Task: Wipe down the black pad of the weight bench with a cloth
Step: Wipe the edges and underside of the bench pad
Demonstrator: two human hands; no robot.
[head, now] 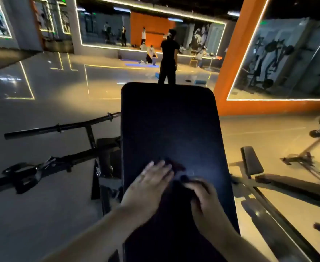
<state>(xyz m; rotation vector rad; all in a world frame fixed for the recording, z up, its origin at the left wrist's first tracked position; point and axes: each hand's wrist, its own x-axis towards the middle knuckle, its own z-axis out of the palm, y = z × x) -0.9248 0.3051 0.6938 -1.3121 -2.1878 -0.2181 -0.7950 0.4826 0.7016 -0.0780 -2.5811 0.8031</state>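
**Pad.** The black pad (170, 120) of the bench runs away from the camera down the centre of the view. Its far end is rounded. Both grips rest on the near half.

**Cloth.** The cloth (178, 167) is dark with a reddish tint. It lies bunched on the pad, just ahead of the grips and slightly right of the pad's centre line. Its outline is hard to separate from the pad in the low light.

**Left grip.** The left grip (149, 184) lies flat, palm down, fingers (162, 165) straight and spread apart. The fingertips rest on the near left edge of the cloth and the heel of the hand is on the pad.

**Right grip.** The right grip (202, 203) is curled. Thumb and fingers pinch a dark fold of the cloth at its near right end. The knuckles face up.

**Surroundings.**
- A barbell (60, 127) rests on a black frame on the floor (51, 87), left of the bench.
- A second pad (252, 159), small and tilted, stands on the right.
- A person in black (168, 59) stands beyond the far end of the pad, facing a lit wall mirror (151, 29).
- An orange wall (229, 63) rises at the right rear.
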